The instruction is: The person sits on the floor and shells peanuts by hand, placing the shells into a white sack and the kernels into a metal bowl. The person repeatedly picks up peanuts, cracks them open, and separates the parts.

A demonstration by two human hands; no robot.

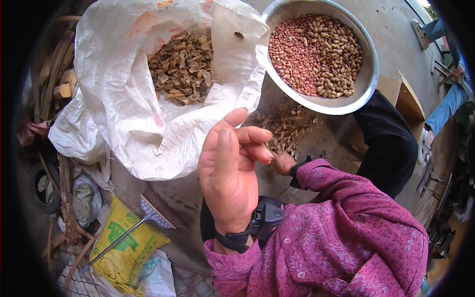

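Observation:
My left hand (227, 168) is raised palm up in the middle of the view, a dark strap and device at its wrist. Its thumb and fingers are apart, some of them half curled, and I see nothing in them. Lower and to its right, my right hand (283, 162) reaches down to a heap of peanut shells (299, 123) on the floor. Its fingers are mostly hidden. Beyond my hands, a white woven sack (111, 89) lies open with many empty peanut shells (183, 69) inside. A metal basin (341, 105) holds shelled pink peanuts (297, 54) and unshelled peanuts (339, 54).
A broom (157, 212) lies across a yellow sack (118, 242) at the lower left. Sticks of wood (67, 198) and a black tyre (43, 188) stand along the left. An open cardboard box (408, 101) is at the right, and another person's legs (448, 109) show beyond it.

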